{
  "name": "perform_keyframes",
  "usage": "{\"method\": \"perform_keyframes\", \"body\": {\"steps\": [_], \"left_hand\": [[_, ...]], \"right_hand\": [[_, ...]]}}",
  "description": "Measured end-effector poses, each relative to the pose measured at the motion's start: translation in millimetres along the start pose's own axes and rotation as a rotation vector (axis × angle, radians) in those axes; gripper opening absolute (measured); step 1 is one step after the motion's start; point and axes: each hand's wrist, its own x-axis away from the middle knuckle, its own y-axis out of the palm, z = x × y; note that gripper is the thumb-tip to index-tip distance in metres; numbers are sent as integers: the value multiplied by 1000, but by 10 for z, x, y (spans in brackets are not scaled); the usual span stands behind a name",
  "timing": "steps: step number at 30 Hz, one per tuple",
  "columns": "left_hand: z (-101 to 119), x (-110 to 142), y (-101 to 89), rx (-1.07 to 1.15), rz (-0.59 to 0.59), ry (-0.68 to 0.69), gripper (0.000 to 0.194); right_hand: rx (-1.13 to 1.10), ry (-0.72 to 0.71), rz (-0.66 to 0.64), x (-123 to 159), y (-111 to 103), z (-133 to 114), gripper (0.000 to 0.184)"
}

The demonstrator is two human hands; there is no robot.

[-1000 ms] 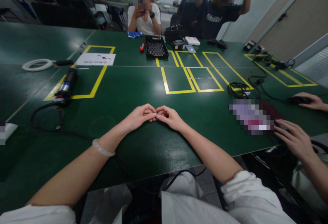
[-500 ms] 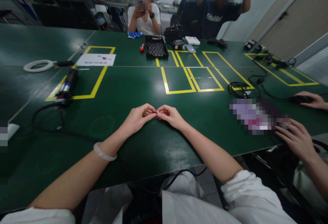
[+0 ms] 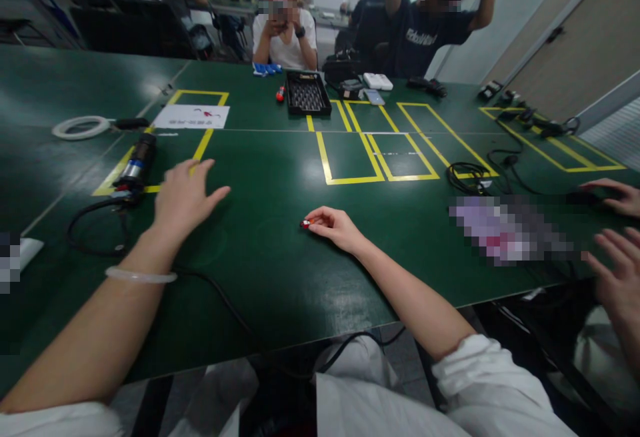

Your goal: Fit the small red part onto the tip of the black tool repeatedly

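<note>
Head view: right hand pinches a red piece, not yet set down; left hand, fingers spread, hovers near the black tool.

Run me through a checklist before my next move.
1. Right hand pinching the small red-and-white piece: ok.
2. Left hand open, with nothing visible in it: ok.
3. White sheet not covered by either hand: ok.
4. Red shapes on that sheet loose rather than printed: cannot tell.
5. Black cable clear of the left forearm: cannot tell.
6. Co-worker's nearer hand apart from the right hand: ok.
</note>
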Motion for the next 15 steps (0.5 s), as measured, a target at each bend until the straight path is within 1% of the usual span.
{"method": "perform_keyframes", "body": {"steps": [2, 3, 4, 5, 7, 8, 9, 10, 12, 13, 15], "left_hand": [[-398, -91, -7, -103, 69, -207, 88], [-572, -124, -1, -129, 49, -297, 95], [-725, -148, 10, -139, -25, -371, 98], [-856, -165, 26, -152, -127, -418, 94], [-1057, -178, 69, -197, -304, -434, 78], [-1137, -177, 93, -225, -344, -414, 70], [-1211, -173, 118, -255, -340, -391, 65], [-1283, -171, 143, -286, -302, -374, 64], [-1436, -182, 194, -338, -220, -386, 69], [-1518, -200, 218, -353, -212, -407, 70], [-1679, -259, 257, -314, -208, -431, 69]], "right_hand": [[11, -2, 0, 1, 9, -11, 29], [15, -1, 1, 1, 14, -17, 29], [19, 1, 1, 2, 18, -23, 29], [21, 4, 1, 3, 21, -28, 29], [24, 7, 0, 4, 22, -36, 29], [27, 7, -1, 5, 21, -38, 29], [30, 7, -1, 6, 19, -40, 29], [35, 6, -1, 6, 17, -40, 29], [47, 6, 0, 7, 12, -38, 29], [51, 6, -1, 7, 10, -36, 29], [55, 3, -1, 7, 7, -32, 29]]}}
